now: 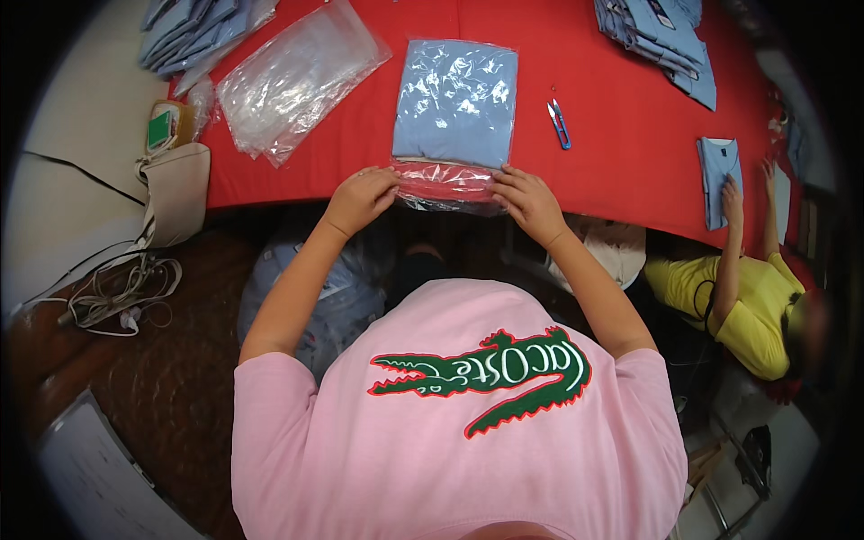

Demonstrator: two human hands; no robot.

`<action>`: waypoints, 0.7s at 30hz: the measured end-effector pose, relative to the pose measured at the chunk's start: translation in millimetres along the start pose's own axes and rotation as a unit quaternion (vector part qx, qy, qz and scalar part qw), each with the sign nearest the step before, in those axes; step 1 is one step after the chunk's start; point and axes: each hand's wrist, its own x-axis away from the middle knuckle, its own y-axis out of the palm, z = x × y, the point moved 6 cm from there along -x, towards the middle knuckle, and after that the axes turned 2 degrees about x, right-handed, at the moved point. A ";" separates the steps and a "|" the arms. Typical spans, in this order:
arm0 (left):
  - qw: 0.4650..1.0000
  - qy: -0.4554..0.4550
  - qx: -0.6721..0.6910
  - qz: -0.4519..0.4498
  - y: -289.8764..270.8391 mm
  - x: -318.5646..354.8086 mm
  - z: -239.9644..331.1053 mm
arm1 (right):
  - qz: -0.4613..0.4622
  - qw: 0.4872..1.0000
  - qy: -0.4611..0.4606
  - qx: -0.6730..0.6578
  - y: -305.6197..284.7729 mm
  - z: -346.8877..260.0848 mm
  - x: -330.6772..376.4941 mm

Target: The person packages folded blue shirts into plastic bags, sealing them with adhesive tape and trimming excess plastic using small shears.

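A folded light-blue garment (pixel 454 103) lies inside a clear plastic bag (pixel 443 180) on the red-covered table. The loose lower end of the bag hangs over the table's front edge. At that end's left corner, my left hand (pixel 364 198) has its fingers pressed together on the plastic. My right hand (pixel 526 202) holds the opposite corner, fingers closed over the film. Both hands are level with each other, just below the garment's bottom fold.
Left of the garment lie flat clear bags (pixel 301 81). Blue-handled thread snips (pixel 559 124) are to the right. Piles of blue garments (pixel 193 31) stand at the far corners. A person in yellow (pixel 751 310) handles a folded blue garment (pixel 717 180). Cables (pixel 126 292) hang at left.
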 end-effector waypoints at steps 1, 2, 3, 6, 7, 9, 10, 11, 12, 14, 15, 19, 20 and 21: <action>0.999 -0.045 0.015 0.009 -10.3 -8.0 2.3 | 0.014 0.998 0.032 -0.060 -2.2 6.2 -3.7; 0.995 -0.090 0.030 0.019 -16.1 -14.9 2.5 | 0.032 0.984 0.109 -0.138 -2.0 16.7 -6.7; 0.988 -0.115 0.087 0.050 -17.2 -23.3 -0.2 | 0.049 0.958 0.184 -0.216 1.2 26.1 -9.3; 0.945 -0.179 0.244 0.125 -10.5 -55.4 -14.5 | 0.106 0.882 0.255 -0.382 10.3 43.8 -28.7; 0.928 -0.192 0.291 0.134 -1.8 -67.0 -20.7 | 0.127 0.859 0.257 -0.425 13.1 49.4 -35.0; 0.890 -0.238 0.360 0.151 13.9 -82.2 -36.4 | 0.164 0.815 0.298 -0.469 20.0 61.6 -46.8; 0.868 -0.273 0.385 0.154 23.2 -85.8 -42.1 | 0.182 0.791 0.320 -0.489 21.3 63.0 -51.7; 0.844 -0.308 0.410 0.158 31.1 -88.7 -48.5 | 0.201 0.774 0.335 -0.498 23.2 62.2 -58.2; 0.843 -0.324 0.396 0.165 34.8 -91.2 -53.4 | 0.221 0.757 0.349 -0.506 26.7 60.0 -66.0; 0.838 -0.362 0.371 0.171 42.5 -92.6 -49.3 | 0.242 0.748 0.380 -0.487 26.9 61.1 -70.6; 0.842 -0.360 0.358 0.184 44.7 -95.8 -45.6 | 0.244 0.758 0.391 -0.462 24.5 62.9 -74.4; 0.865 -0.389 0.281 0.145 38.6 -100.6 -32.6 | 0.203 0.807 0.457 -0.313 12.1 69.5 -83.9; 0.872 -0.402 0.255 0.113 37.3 -102.2 -30.8 | 0.193 0.841 0.456 -0.217 6.6 71.2 -86.2; 0.901 -0.373 0.173 0.135 31.8 -103.8 -28.5 | 0.181 0.866 0.450 -0.119 1.6 72.3 -88.6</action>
